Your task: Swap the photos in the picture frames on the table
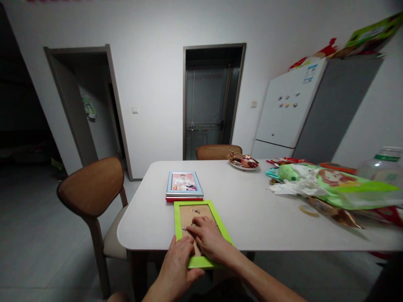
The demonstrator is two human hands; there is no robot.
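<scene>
A green picture frame (179, 218) lies face down at the table's near edge, its lower end jutting past that edge. Its brown backing board (187, 214) faces up, with a metal hanger (195, 211) near the top and a small metal clip (184, 228) at the left inner edge. My left hand (180, 262) grips the lower left corner, thumb at the bottom edge and fingers over the board. Across the board rests my right hand (206, 237), fingers apart and slightly bent, fingertips close to the clip. It covers the board's middle and part of the right side.
Beyond the frame is a stack of picture frames (184, 195), light blue over red. A plate (245, 167) with wrapped items stands at the far edge. Plastic packaging (340, 184), a tape roll (309, 210) and a clear jug (380, 167) crowd the right. A wooden chair (94, 188) stands left.
</scene>
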